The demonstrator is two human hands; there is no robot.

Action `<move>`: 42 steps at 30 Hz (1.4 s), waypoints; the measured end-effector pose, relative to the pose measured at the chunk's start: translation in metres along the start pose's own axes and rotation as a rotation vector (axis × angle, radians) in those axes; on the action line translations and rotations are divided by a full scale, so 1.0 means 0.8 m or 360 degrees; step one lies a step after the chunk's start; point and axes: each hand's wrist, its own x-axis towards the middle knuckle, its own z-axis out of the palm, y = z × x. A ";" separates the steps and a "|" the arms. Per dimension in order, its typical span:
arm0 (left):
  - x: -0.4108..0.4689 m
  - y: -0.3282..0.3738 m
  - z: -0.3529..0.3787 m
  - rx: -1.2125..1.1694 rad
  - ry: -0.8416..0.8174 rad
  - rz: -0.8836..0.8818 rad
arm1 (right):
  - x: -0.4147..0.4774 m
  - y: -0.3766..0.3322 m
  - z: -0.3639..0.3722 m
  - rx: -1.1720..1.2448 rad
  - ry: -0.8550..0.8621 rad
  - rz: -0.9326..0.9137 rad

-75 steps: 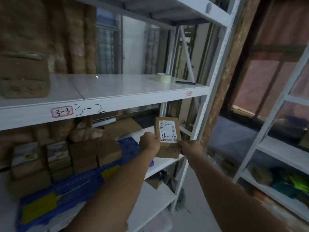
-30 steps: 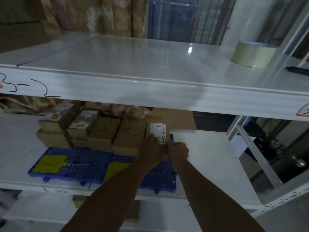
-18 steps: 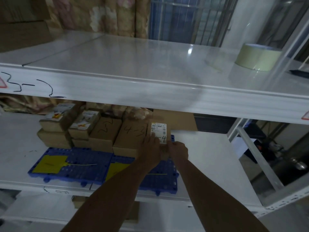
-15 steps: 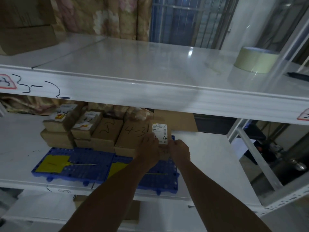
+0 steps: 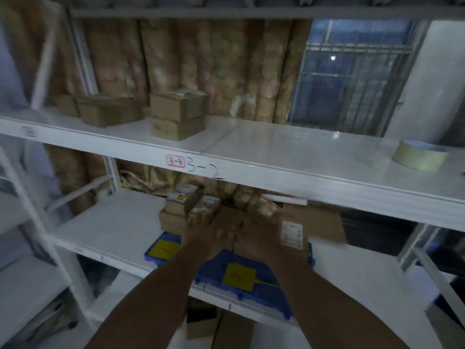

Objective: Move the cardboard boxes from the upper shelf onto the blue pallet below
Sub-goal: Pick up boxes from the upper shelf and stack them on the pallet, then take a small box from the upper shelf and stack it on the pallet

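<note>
Over the blue plastic pallet (image 5: 273,295), the left hand (image 5: 208,230) and right hand (image 5: 261,233) are seen open and empty, so the top brown cardboard box (image 5: 178,107) on the white upper shelf (image 5: 276,144) is best lifted squarely.

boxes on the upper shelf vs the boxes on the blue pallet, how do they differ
The upper-shelf boxes sit straight on the white shelf; the pallet boxes sit on the blue pallet one level below. The upper-shelf boxes show plain brown sides, while several pallet boxes show white labels on top. Both are small brown cardboard boxes, some stacked two high.
</note>
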 end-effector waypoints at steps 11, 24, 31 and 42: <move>-0.176 -0.304 -0.213 0.0341 0.0384 -0.0552 | 0.018 -0.371 -0.017 0.0053 -0.0126 -0.0628; -0.327 -0.522 -0.361 0.0417 0.0590 -0.0825 | 0.035 -0.668 -0.046 0.0006 0.0003 -0.0858; -0.304 -0.587 -0.395 0.0483 0.0664 -0.0821 | 0.088 -0.735 -0.048 -0.0017 0.0130 -0.0872; -0.140 -0.648 -0.455 0.0501 0.0789 -0.0507 | 0.230 -0.759 -0.065 0.0114 0.0368 -0.0631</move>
